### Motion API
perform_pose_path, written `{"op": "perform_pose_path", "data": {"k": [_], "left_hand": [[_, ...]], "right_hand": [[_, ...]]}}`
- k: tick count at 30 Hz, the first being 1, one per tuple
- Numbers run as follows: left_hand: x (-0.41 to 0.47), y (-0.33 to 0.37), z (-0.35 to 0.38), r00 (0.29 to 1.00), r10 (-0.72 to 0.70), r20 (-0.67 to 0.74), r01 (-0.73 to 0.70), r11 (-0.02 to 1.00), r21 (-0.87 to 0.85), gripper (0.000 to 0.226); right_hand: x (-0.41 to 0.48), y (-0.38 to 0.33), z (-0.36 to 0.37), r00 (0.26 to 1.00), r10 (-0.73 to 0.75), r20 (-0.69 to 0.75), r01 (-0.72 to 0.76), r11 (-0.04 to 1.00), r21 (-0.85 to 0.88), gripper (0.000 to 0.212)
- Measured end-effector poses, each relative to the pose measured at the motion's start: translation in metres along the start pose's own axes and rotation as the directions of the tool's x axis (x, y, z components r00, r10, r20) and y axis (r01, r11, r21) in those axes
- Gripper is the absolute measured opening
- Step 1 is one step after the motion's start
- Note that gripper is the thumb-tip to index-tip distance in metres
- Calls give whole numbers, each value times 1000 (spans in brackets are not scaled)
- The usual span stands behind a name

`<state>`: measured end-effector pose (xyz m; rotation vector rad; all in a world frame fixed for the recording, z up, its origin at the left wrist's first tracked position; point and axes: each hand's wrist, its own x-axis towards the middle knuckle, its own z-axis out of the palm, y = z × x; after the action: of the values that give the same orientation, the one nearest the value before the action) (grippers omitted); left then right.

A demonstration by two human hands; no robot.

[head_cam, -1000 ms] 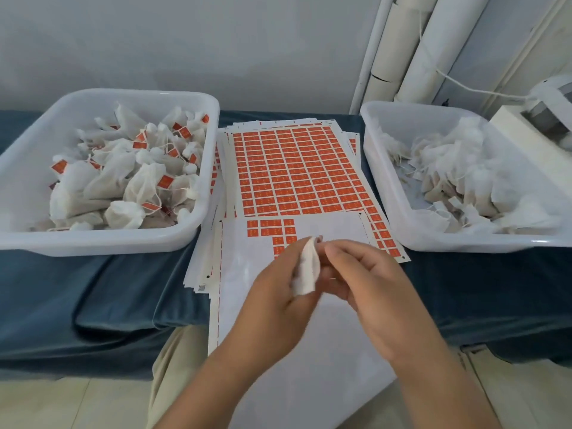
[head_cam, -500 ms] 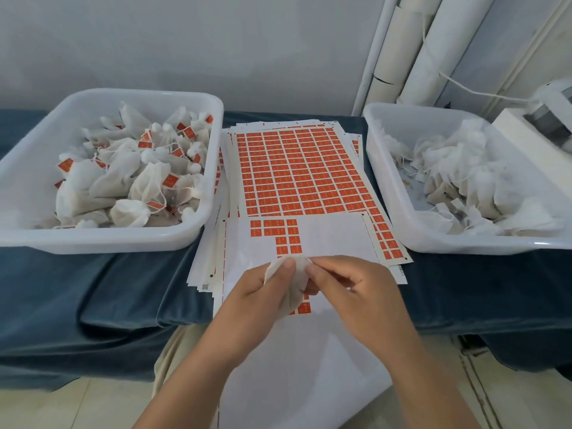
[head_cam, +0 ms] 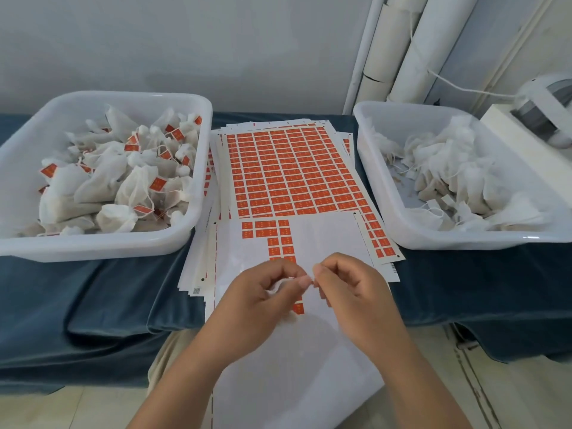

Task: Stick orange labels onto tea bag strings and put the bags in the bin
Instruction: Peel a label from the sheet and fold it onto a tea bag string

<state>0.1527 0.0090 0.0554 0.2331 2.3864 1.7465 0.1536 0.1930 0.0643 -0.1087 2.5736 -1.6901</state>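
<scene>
Lower centre: my left hand (head_cam: 263, 295) curls round a bag (head_cam: 276, 288). My right hand (head_cam: 349, 289) pinches beside it; what it grips, I cannot tell. Labelled bags (head_cam: 102, 178) lie in the bin (head_cam: 93, 246), upper left.

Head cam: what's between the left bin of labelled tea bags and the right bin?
In the head view, a stack of orange label sheets lies between the left bin and the right bin, on the blue cloth.

A bench (head_cam: 93, 305), draped in dark blue cloth, was pictured against a pale wall (head_cam: 185, 41). White tubes (head_cam: 414, 48) were stood in the corner. A corded white machine (head_cam: 507, 125) was seen at right.
</scene>
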Motion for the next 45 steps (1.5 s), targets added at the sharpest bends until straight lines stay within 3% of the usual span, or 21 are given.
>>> {"op": "perform_pose_path", "data": {"k": [3, 5, 8, 10, 14, 18, 20, 23, 25, 27, 30, 34, 39, 43, 45], "left_hand": [[-2, 1, 2, 1000, 6, -9, -6, 1000, 25, 41], [-4, 1, 1, 1000, 17, 13, -17, 998, 68, 44], [-7, -1, -3, 999, 18, 38, -21, 996, 87, 39], [-10, -1, -3, 998, 32, 47, -38, 992, 124, 38], [-13, -1, -2, 997, -6, 76, 1, 997, 74, 41], [-12, -4, -6, 992, 32, 121, -43, 995, 89, 43], [-6, -7, -9, 1000, 12, 9, -13, 990, 143, 45], [8, -14, -21, 942, -144, -303, 228, 937, 264, 59], [15, -18, -31, 899, -233, -372, 305, 941, 149, 53], [18, -18, -38, 875, -281, -395, 298, 954, -19, 43], [17, -13, -45, 812, -391, -433, 307, 917, -253, 42], [17, -8, -47, 805, -401, -438, 329, 915, -233, 47], [20, -4, -51, 812, -419, -406, 288, 893, -345, 12], [31, -5, -51, 805, -446, -391, 347, 889, -299, 51], [36, -9, -51, 824, -430, -369, 376, 902, -211, 43]], "right_hand": [[4, -3, -4, 988, 106, 109, -110, 994, 29, 38], [5, -4, -9, 978, 143, 151, -173, 961, 214, 34], [8, 2, -16, 980, 141, 137, -197, 748, 634, 35], [9, 5, -14, 979, 132, 155, -203, 617, 760, 37], [8, 3, -2, 981, -12, 195, -151, 586, 796, 27], [6, 0, -2, 954, -123, 273, -228, 293, 929, 26], [10, 1, -8, 968, -111, 225, -196, 222, 955, 26], [20, 4, -17, 990, -5, 139, -128, 349, 928, 24], [30, 9, -14, 995, 84, 59, -93, 500, 861, 30], [38, 15, -8, 988, 154, 30, -112, 560, 821, 35], [45, 26, 1, 978, 194, 78, -175, 553, 815, 34], [50, 38, 6, 963, 243, 113, -225, 500, 836, 33], [53, 44, 4, 931, 323, 170, -273, 310, 911, 31], [54, 47, 6, 931, 317, 179, -280, 310, 909, 29], [52, 47, 7, 941, 291, 175, -277, 358, 892, 27]]}}
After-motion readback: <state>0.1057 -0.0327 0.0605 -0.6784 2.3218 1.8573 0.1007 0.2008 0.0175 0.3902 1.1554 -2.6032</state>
